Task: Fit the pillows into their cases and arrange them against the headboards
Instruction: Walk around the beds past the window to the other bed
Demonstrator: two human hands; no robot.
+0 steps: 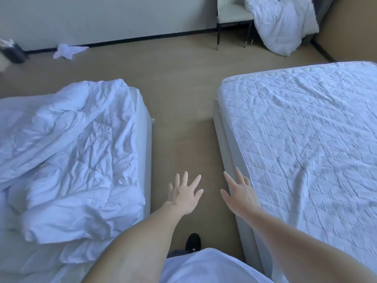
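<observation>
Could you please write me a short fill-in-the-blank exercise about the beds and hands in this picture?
1. Both hands, the left hand and the right hand, hold ____.
2. The crumpled duvet lies on the bed on the person's ____ side.
3. The quilted mattress on the right has ____ bedding on it.
4. White bedding is heaped against the ____ by the far wall.

Missing words: nothing; left; no; chair

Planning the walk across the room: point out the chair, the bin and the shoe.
chair [234, 12]: head view, on its pale seat back.
bin [13, 54]: head view, on its dark side.
shoe [193, 242]: head view, on its black toe.
</observation>
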